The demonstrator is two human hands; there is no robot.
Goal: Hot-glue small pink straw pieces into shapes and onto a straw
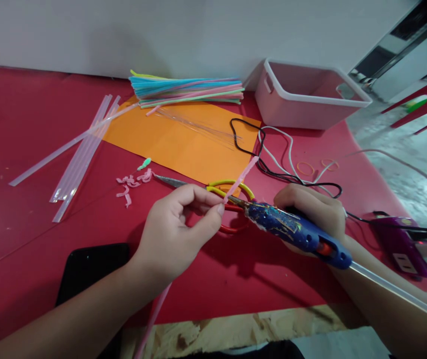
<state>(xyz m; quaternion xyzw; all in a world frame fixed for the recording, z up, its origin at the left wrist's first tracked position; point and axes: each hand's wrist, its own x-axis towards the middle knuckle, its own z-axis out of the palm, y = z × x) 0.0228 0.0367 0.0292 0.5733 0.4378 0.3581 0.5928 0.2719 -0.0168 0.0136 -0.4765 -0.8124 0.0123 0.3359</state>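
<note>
In the head view my left hand (183,224) pinches a thin pink strip (243,175) between thumb and fingertips; a long pink length (152,324) hangs below that hand. My right hand (310,209) is wrapped round a blue hot glue gun (284,224), a clear glue stick (396,289) sticking out of its back. The gun's metal nozzle touches or nearly touches the strip at my left fingertips. Beneath both lie scissors (237,228) with red and yellow handles, partly hidden by my left hand. Small curled pink pieces (133,180) lie to the left, beside a green-tipped item (144,163).
Pipe cleaners (187,90) are bundled at the back on an orange sheet (183,144). Clear glue sticks (82,149) lie left, a black phone (91,269) at front left. A pink bin (303,107), looped cords (291,149), rubber bands (305,168) and a purple power strip (409,249) occupy the right.
</note>
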